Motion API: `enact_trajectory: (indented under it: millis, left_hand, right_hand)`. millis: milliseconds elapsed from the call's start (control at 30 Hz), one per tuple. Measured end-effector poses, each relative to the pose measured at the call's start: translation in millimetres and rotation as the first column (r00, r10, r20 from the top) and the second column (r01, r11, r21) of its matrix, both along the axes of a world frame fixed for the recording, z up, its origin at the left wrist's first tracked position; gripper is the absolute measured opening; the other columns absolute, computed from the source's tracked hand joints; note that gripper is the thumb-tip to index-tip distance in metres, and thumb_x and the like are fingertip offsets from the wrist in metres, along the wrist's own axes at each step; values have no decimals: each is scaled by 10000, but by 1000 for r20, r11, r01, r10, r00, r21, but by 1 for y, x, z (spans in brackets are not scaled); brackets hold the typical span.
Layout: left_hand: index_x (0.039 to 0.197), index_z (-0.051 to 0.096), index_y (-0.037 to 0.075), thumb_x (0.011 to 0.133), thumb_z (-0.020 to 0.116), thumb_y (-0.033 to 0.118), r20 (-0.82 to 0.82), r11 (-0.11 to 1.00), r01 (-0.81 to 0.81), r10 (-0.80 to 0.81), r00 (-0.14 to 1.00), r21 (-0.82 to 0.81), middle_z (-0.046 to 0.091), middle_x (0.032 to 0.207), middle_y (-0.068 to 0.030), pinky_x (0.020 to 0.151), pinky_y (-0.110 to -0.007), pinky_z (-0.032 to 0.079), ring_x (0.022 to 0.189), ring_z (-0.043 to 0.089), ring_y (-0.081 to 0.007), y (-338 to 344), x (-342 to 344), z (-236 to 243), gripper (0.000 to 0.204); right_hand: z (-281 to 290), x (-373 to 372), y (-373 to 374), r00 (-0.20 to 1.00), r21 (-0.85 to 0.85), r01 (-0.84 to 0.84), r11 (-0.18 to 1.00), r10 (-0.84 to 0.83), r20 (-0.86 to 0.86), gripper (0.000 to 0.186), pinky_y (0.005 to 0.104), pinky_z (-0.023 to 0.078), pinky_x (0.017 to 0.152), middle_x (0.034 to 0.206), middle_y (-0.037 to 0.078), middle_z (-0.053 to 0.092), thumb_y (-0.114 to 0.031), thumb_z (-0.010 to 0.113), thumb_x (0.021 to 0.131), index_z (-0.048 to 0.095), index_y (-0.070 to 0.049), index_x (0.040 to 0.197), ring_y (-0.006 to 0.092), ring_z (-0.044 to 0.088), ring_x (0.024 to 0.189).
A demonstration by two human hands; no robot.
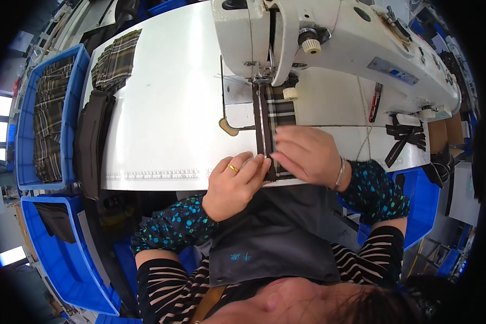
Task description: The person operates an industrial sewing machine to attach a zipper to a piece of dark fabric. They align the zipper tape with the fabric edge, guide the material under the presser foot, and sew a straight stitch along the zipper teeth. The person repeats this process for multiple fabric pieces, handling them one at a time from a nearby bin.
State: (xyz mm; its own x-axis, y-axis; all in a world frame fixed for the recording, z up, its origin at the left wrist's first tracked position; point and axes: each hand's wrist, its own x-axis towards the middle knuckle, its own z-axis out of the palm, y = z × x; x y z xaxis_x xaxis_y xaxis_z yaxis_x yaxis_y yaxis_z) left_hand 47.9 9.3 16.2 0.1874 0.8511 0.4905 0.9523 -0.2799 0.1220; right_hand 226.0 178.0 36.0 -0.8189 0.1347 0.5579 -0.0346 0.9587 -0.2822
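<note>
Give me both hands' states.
Left hand: fingertips on long dark-brown fabric strip; pinch unclear.
Right hand: loosely curled over dark plaid fabric; grip unclear.

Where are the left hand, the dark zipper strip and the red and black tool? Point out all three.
Left hand (231,186): head view, on the back of the hand.
Dark zipper strip (258,121): head view, on its left tape.
Red and black tool (375,103): head view, mid-body.

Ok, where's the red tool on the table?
In the head view, the red tool lies right of centre on the white table, near the sewing machine and left of the dark strips.
</note>
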Motion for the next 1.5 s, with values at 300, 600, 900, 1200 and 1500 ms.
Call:
enact_trajectory:
  millis: [300, 600, 900, 1200, 1500]
  left_hand:
    - [1235, 769, 120, 663, 820, 259, 11, 1000, -1, 1, 1000, -29, 708, 1217, 0, 870, -343, 533, 1106, 666, -213, -2, -2, 0, 591]
    - [1254, 764, 123, 639, 822, 280, 65, 998, 19, -15, 998, -62, 698, 1246, -4, 878, -362, 529, 1127, 661, -224, -3, -5, 0, 637]
    - [1235, 762, 61, 809, 738, 239, 93, 995, 54, -47, 995, -80, 692, 1246, -57, 887, -378, 537, 1140, 661, -253, -3, -8, 3, 462]
    - [1243, 770, 103, 642, 830, 287, 87, 998, 41, -37, 995, -44, 705, 1245, -19, 853, -364, 542, 1122, 669, -232, -2, -7, -1, 631]
    - [1211, 756, 68, 839, 799, 386, 130, 997, 80, -76, 989, -23, 683, 1282, -75, 916, -399, 552, 1154, 659, -261, -9, -7, -4, 492]
  right_hand:
    - [-31, -36, 43, 972, 137, 88, 987, -115, 203, 710, 470, 466, 1096, 1506, 178, 572, -561, 744, 850, 667, -67, 1354, 367, 591, 1259]
    - [-30, -36, 43, 971, 79, 87, 993, -102, 215, 722, 479, 489, 1074, 1505, 176, 568, -565, 783, 811, 683, -65, 1323, 388, 599, 1286]
    - [-30, -37, 47, 960, -13, 88, 996, -81, 267, 726, 504, 504, 1071, 1499, 171, 556, -549, 809, 782, 680, -67, 1310, 396, 576, 1342]
    - [-24, -31, 40, 939, 139, 117, 983, -155, 307, 774, 483, 537, 1027, 1484, 156, 568, -576, 774, 784, 663, -95, 1380, 373, 578, 1346]
    - [-14, -30, 30, 915, 195, 118, 974, -183, 359, 935, 513, 463, 1045, 1508, 178, 569, -695, 722, 753, 619, -82, 1451, 354, 600, 1310]
